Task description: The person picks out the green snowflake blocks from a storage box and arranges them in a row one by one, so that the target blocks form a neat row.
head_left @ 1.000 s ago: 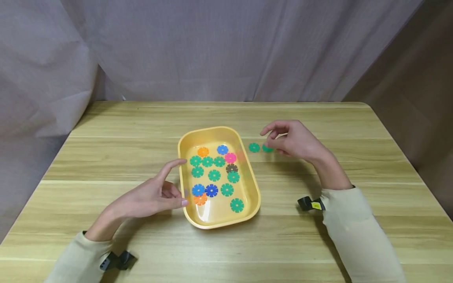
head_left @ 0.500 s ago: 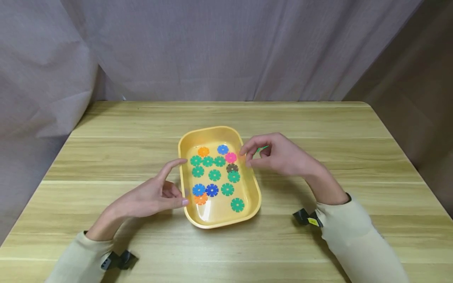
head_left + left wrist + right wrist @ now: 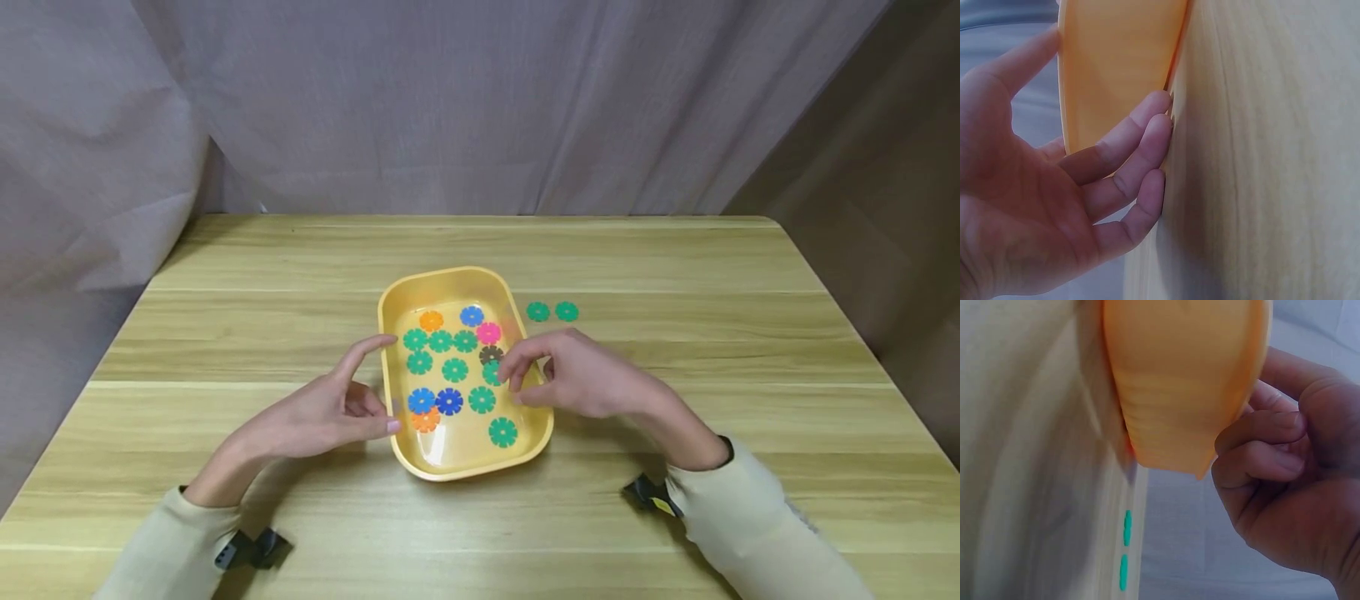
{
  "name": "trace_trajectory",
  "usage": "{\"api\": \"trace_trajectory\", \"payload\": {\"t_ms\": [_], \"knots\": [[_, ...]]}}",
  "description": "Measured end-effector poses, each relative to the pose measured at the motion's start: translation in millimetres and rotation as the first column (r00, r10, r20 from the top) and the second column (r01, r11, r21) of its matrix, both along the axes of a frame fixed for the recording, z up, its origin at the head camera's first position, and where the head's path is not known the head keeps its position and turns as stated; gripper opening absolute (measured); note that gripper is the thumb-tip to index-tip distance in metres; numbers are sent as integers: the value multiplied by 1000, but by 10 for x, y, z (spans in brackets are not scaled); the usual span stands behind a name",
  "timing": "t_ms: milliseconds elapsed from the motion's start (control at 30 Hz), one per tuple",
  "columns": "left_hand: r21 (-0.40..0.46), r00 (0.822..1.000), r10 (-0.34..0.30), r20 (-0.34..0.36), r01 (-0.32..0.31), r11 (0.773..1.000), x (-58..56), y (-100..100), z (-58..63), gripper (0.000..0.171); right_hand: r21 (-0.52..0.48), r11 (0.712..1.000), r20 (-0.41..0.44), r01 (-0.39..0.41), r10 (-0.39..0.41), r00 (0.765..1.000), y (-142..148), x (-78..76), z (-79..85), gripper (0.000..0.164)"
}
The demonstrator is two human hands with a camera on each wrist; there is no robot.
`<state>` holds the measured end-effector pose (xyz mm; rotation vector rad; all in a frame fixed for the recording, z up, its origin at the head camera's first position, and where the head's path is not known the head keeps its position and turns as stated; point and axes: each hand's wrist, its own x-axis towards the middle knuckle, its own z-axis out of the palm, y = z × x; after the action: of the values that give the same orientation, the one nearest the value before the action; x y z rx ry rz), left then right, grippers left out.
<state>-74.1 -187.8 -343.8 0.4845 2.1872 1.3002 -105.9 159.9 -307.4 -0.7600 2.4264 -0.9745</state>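
Note:
A yellow tray [image 3: 468,478] stands in the middle of the table, with several notched plastic discs lying flat in it. My left hand [image 3: 315,417] holds its left side: index finger and thumb lie over the rim, and in the left wrist view the other fingers [image 3: 1150,140] rest against the outer wall. Over the right rim reaches my right hand [image 3: 581,375], its bent index finger overlapping a green disc [image 3: 491,372] near a dark brown disc [image 3: 491,356]. Its thumb and index are apart, with nothing seen between them. The remaining fingers [image 3: 1260,459] curl outside the tray.
Two green discs [image 3: 552,312] lie side by side on the wooden table [image 3: 675,258], right of the tray. Orange [image 3: 431,321], blue [image 3: 449,402] and pink discs [image 3: 489,333] share the tray with green ones. A grey curtain [image 3: 480,108] hangs behind the table.
My right hand has moved from beside the two green discs on the table, left and toward me, to over the tray's right rim. Both discs stayed in place. The left hand keeps its place.

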Motion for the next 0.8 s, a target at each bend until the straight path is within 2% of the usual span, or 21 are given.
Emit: {"api": "trace_trajectory", "payload": {"t_ms": [167, 367, 533, 800], "knots": [[1, 1000, 1, 0, -1, 1000, -1, 0, -2, 100, 80, 996, -6, -34, 35, 999, -51, 40, -48, 24], [-4, 1000, 0, -6, 0, 1000, -2, 0, -2, 100, 164, 982, -90, -93, 109, 990, -122, 89, -72, 28], [-5, 1000, -4, -11, 4, 1000, -3, 0, -4, 100, 260, 964, -114, -56, 88, 990, -197, 139, -68, 27], [-4, 1000, -3, -13, 3, 1000, -4, 1, -7, 101, 403, 915, -126, 11, 44, 991, -335, 188, -57, 25]]}}
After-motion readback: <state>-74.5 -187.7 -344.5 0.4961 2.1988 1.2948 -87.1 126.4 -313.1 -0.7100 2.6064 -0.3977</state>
